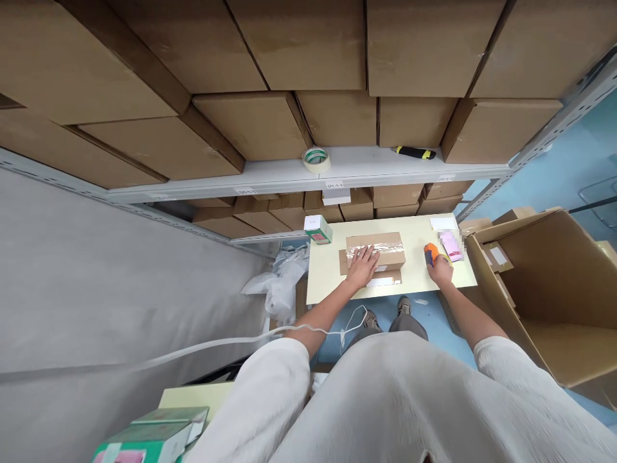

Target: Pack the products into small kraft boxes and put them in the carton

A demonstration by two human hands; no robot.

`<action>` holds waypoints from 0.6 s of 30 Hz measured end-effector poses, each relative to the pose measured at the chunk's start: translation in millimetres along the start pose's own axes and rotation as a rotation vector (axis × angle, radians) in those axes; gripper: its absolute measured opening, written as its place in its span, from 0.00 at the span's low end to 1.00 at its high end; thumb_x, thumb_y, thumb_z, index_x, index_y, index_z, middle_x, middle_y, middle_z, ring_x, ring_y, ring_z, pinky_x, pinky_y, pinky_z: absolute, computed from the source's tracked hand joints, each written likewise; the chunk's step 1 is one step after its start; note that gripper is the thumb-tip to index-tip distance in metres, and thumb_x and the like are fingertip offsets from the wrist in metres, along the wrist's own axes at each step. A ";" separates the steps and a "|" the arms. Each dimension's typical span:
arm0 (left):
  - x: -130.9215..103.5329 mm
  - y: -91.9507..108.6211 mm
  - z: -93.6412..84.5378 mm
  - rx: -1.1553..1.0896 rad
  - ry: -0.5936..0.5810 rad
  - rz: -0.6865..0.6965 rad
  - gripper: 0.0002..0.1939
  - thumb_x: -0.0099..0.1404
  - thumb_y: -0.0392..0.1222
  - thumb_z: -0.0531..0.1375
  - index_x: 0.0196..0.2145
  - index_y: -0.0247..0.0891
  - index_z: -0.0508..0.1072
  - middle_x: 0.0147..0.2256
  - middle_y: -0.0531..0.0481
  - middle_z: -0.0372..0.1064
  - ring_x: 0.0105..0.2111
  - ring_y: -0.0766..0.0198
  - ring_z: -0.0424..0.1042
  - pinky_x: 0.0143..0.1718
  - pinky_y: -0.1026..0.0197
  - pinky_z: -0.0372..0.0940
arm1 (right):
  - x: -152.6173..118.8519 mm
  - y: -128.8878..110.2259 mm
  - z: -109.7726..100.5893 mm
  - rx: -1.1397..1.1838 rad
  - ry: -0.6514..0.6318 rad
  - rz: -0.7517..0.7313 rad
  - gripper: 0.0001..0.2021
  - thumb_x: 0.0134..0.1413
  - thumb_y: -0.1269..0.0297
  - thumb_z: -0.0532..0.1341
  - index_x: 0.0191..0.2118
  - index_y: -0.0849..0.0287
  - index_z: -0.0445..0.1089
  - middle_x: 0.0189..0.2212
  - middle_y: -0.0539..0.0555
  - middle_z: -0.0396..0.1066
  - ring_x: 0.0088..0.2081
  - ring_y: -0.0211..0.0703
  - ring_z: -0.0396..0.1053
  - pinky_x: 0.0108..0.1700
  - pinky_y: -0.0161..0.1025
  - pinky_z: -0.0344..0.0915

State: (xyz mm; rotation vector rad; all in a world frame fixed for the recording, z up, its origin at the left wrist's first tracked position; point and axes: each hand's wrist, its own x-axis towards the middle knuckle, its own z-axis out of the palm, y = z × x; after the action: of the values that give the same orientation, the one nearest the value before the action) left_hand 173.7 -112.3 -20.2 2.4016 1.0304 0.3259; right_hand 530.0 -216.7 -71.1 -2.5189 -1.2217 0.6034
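Observation:
A small cardboard box (393, 258) lies on the cream tabletop (328, 286), with shiny clear tape along its upper face. My left hand (362, 267) rests on that box, fingers spread over the tape. More flat cardboard with a white label shows at the box's near side. My right hand (440, 271) is closed around an orange and blue tape dispenser (430, 253), held over the table to the right of the box. Just beyond that hand is a pink packet (452, 245), partly blurred. A green and white carton (318, 229) stands at the table's far left corner.
Shelves of cardboard boxes (332, 45) rise ahead. Their ledge carries a tape roll (316, 160) and a black-and-yellow utility knife (414, 152). At right stands a large open carton (554, 289). A white cable (216, 343) crosses my left arm; plastic bags (282, 289) lie left of the table.

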 end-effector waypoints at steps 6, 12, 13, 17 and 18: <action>-0.3 -0.5 0.4 0.005 -0.005 -0.015 0.28 0.77 0.46 0.54 0.72 0.47 0.66 0.76 0.41 0.54 0.76 0.41 0.48 0.77 0.33 0.37 | 5.5 -7.8 7.8 0.027 -0.084 -0.007 0.22 0.62 0.54 0.59 0.58 0.57 0.64 0.51 0.73 0.76 0.57 0.72 0.73 0.60 0.66 0.62; -0.1 -0.1 -0.8 0.046 -0.020 -0.011 0.28 0.77 0.45 0.54 0.72 0.44 0.66 0.75 0.39 0.54 0.76 0.41 0.49 0.77 0.32 0.37 | -6.4 -26.2 -13.0 -0.126 -0.065 0.007 0.22 0.62 0.62 0.59 0.60 0.61 0.61 0.48 0.73 0.77 0.51 0.67 0.76 0.56 0.58 0.65; 0.1 -0.2 -0.5 0.043 -0.014 -0.010 0.28 0.77 0.45 0.54 0.72 0.44 0.66 0.75 0.39 0.54 0.76 0.41 0.49 0.77 0.32 0.38 | -9.2 -30.7 -18.3 -0.120 -0.063 -0.006 0.22 0.62 0.63 0.58 0.60 0.62 0.61 0.47 0.71 0.78 0.49 0.66 0.77 0.56 0.58 0.65; 1.1 -1.1 0.8 0.019 0.018 -0.001 0.27 0.76 0.45 0.55 0.70 0.45 0.68 0.75 0.40 0.56 0.76 0.41 0.50 0.77 0.32 0.38 | -12.6 -51.8 -42.5 0.082 0.024 -0.078 0.24 0.61 0.59 0.56 0.61 0.59 0.63 0.45 0.65 0.79 0.46 0.62 0.77 0.55 0.56 0.68; 1.5 -1.3 1.0 0.013 0.022 0.003 0.27 0.76 0.44 0.56 0.70 0.45 0.68 0.75 0.40 0.56 0.76 0.41 0.50 0.77 0.32 0.38 | -10.6 -58.3 -49.7 0.159 0.056 -0.094 0.24 0.60 0.58 0.57 0.60 0.58 0.64 0.45 0.64 0.79 0.46 0.62 0.76 0.55 0.56 0.68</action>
State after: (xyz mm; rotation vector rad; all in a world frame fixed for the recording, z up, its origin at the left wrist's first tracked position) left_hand 174.3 -110.8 -21.7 2.4161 1.0424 0.3489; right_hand 508.5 -193.1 -0.7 -2.3186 -1.2142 0.5791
